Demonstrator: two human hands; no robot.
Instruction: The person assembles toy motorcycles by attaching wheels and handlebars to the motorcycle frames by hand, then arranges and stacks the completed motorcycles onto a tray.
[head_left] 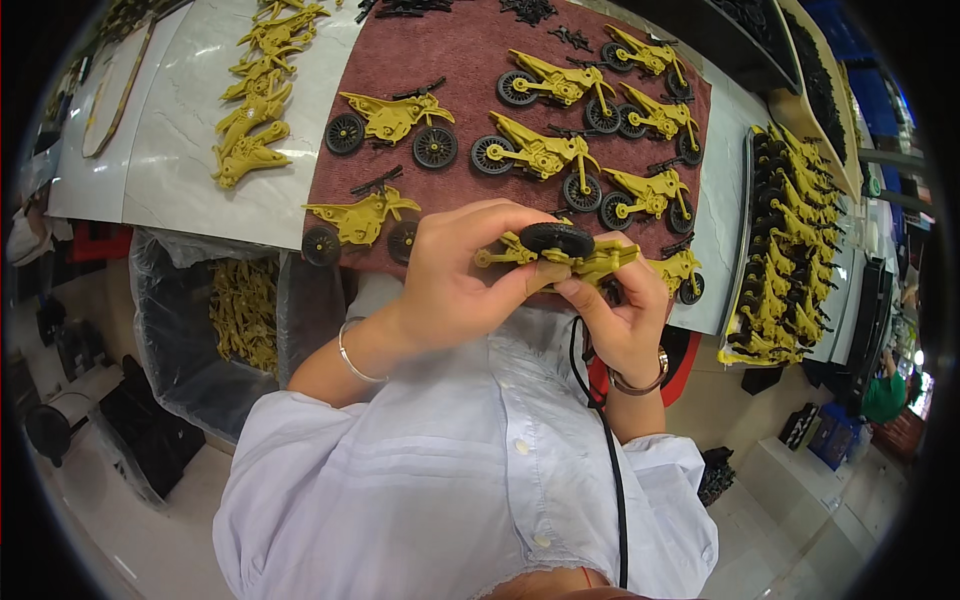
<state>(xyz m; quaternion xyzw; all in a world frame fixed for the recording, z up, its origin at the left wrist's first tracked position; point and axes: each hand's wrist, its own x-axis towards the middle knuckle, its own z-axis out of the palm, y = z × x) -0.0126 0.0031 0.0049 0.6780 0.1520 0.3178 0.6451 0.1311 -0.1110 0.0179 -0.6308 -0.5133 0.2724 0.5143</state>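
Over the maroon cloth (455,190), a yellow toy motorbike (600,262) shows a black wheel (556,238) uppermost; left hand (472,268) and right hand (625,300) pinch it, thumbs close together.

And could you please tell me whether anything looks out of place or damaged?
Nothing stands out: yellow toy motorbikes are set out in loose columns on the reddish cloth, with no visible spill or break. The left hand and right hand hold another motorbike, partly hidden, so its condition is hard to judge.

head view | texts, labels, numbers, signs | none legible
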